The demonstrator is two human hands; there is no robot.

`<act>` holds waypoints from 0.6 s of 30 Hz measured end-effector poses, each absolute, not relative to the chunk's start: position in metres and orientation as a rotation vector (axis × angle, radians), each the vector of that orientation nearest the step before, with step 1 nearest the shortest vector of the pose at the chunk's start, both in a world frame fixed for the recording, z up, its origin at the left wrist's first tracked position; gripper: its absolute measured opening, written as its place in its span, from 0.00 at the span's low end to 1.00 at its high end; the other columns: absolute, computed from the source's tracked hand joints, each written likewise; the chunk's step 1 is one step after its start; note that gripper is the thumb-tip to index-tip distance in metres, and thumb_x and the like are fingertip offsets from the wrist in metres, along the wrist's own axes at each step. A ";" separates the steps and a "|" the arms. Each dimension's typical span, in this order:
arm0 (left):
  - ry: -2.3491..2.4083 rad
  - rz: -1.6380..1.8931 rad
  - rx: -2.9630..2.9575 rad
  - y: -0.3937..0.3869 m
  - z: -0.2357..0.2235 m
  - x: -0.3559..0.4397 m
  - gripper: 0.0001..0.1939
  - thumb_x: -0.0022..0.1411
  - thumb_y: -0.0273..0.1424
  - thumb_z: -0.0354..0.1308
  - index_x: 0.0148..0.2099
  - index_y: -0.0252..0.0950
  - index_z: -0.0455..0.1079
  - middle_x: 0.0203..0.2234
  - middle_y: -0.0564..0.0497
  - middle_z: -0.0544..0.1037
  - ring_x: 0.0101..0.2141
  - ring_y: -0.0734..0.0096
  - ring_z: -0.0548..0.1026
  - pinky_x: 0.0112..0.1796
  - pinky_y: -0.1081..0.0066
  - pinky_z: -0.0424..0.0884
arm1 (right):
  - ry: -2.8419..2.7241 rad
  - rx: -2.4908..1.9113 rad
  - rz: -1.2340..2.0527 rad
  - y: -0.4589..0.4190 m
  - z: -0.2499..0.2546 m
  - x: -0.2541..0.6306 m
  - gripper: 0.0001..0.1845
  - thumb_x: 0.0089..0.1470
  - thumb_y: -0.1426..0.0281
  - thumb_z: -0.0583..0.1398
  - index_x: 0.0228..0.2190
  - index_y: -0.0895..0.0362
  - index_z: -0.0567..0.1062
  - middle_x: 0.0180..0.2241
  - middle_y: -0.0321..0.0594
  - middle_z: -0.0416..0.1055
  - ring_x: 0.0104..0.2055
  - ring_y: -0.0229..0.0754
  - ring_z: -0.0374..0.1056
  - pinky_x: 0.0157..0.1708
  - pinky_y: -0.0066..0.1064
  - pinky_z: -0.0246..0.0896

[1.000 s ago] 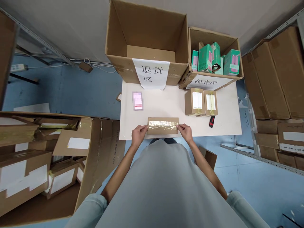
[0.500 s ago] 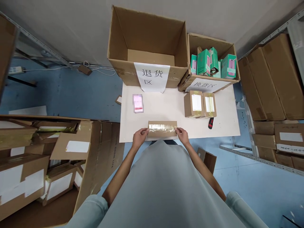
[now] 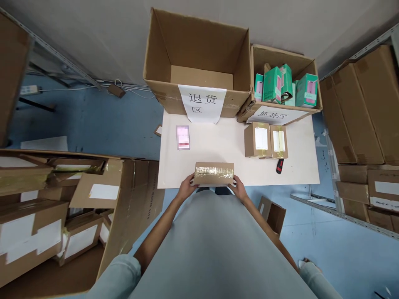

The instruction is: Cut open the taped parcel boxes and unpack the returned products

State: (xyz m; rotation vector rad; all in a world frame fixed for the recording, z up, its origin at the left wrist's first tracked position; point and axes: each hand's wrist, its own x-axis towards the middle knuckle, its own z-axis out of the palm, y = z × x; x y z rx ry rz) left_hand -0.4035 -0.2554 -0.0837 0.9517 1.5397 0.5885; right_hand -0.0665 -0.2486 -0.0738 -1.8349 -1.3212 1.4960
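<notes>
A small cardboard box (image 3: 214, 176) with shiny clear tape along its top is at the table's front edge, close to my body. My left hand (image 3: 187, 187) is closed on its left end, and my right hand (image 3: 238, 189) on its right end. Some fingers of both hands are hidden under or behind the box. Two taped cardboard boxes with white labels (image 3: 261, 138) stand side by side to the right. Just in front of them lies a black and red box cutter (image 3: 279, 166). On the left of the white table (image 3: 218, 141) is a blurred pink item (image 3: 183, 138).
A large open carton (image 3: 165, 97) with a paper sign stands at the back, beside a smaller carton (image 3: 246, 112) holding several green boxes (image 3: 272, 85). At left, a big carton (image 3: 124, 207) is full of parcels. Shelving with boxes (image 3: 368, 108) lines the right; an open box (image 3: 276, 216) lies on the floor.
The small box has tilted and come slightly nearer to me, showing more of its side. My hands have moved lower around its ends. The whole view has shifted slightly.
</notes>
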 end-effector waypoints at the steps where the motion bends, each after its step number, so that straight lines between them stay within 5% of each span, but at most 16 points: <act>1: 1.541 0.599 0.940 -0.253 -0.081 -0.402 0.40 0.55 0.45 0.74 0.68 0.36 0.77 0.67 0.37 0.82 0.66 0.43 0.80 0.69 0.48 0.75 | -1.330 -1.819 1.480 -0.245 -0.072 -0.068 0.41 0.52 0.42 0.73 0.60 0.52 0.82 0.64 0.54 0.79 0.66 0.60 0.76 0.67 0.54 0.73; 8: 1.610 0.560 0.945 -0.241 -0.062 -0.402 0.32 0.67 0.59 0.66 0.56 0.37 0.85 0.57 0.40 0.88 0.59 0.45 0.85 0.61 0.56 0.81 | -1.391 -1.862 1.313 -0.215 -0.050 -0.065 0.42 0.61 0.31 0.62 0.51 0.53 0.86 0.55 0.55 0.81 0.59 0.60 0.78 0.64 0.51 0.76; 14: 1.693 0.490 0.950 -0.221 -0.069 -0.399 0.28 0.70 0.57 0.64 0.53 0.38 0.86 0.53 0.40 0.89 0.55 0.42 0.86 0.58 0.53 0.82 | -1.405 -1.970 1.309 -0.198 -0.063 -0.072 0.40 0.56 0.27 0.60 0.35 0.51 0.84 0.40 0.51 0.85 0.51 0.61 0.80 0.58 0.49 0.76; 18: 1.726 0.485 0.935 -0.219 -0.072 -0.401 0.30 0.70 0.55 0.65 0.59 0.36 0.84 0.57 0.37 0.88 0.56 0.43 0.86 0.60 0.52 0.81 | -1.342 -2.022 1.318 -0.203 -0.069 -0.071 0.38 0.56 0.30 0.62 0.41 0.51 0.85 0.44 0.50 0.88 0.51 0.60 0.82 0.57 0.49 0.77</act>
